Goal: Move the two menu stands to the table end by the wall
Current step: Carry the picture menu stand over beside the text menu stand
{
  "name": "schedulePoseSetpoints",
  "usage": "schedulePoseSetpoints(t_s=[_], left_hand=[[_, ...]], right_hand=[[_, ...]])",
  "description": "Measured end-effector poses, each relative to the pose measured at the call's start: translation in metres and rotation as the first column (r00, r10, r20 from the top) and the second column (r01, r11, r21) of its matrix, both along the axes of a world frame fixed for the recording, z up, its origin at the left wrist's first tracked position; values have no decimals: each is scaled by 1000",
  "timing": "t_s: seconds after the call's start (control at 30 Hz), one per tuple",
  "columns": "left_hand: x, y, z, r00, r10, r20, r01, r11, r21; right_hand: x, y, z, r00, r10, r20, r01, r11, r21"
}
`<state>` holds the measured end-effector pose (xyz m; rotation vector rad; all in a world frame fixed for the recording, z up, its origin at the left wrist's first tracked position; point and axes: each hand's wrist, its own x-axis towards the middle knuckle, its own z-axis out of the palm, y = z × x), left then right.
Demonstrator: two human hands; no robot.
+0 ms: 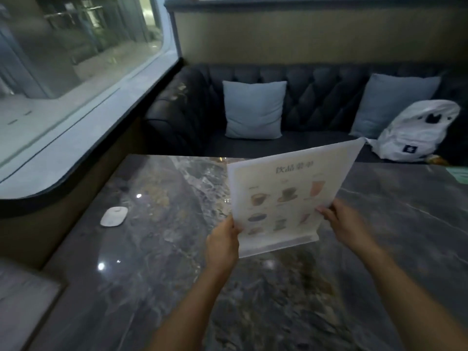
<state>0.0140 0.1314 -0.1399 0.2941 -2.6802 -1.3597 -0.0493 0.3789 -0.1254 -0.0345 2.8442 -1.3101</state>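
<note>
Dim café booth, seen from my head camera: a dark marble bench [157,287] fills the lower view, with a window and ledge [76,138] running along its left side. Going left to right, a pale framed board [22,310] sits at the near left edge, too blurred for me to say what it is, then a small white oval puck [114,216] lies near the ledge. My left hand [222,243] is clamped on the left edge of a drinks menu stand [286,198], and my right hand [342,224] grips its right edge. I hold the stand tilted; I cannot tell whether its base touches the bench. Beyond it, a dark sofa carries two blue cushions and a white backpack [417,133]. I judge the first stand mid-carry, not yet placed. The second stand I cannot pick out with certainty.
</note>
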Motion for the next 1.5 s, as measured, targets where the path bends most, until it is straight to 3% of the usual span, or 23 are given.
schedulePoseSetpoints(t_s=[0.13,0.33,0.5,0.77,1.07,1.27,1.37,1.5], left_hand=[[4,-57,3,996,87,-20,-84,989,125],[18,-146,5,986,162,-24,-156,972,178],[29,-219,-5,967,253,42,-255,963,89],[55,-297,-12,895,447,11,-447,893,58],[68,-323,-16,871,491,13,-489,865,112],[74,-324,-7,821,570,-22,-563,816,131],[75,-325,-5,792,611,-20,-601,784,152],[78,-329,-4,735,678,-28,-675,735,69]], right_hand=[[-16,-67,8,996,86,20,-85,995,-43],[-31,-172,-1,988,146,45,-144,989,-42],[-43,-254,-8,979,200,43,-200,980,15],[-58,-364,-14,939,343,15,-343,938,44],[-64,-412,-33,926,376,18,-377,924,72],[-74,-438,-28,897,441,-8,-439,890,-127],[-76,-454,-24,858,513,-5,-483,804,-347],[-83,-481,-19,833,553,-19,-499,736,-457]])
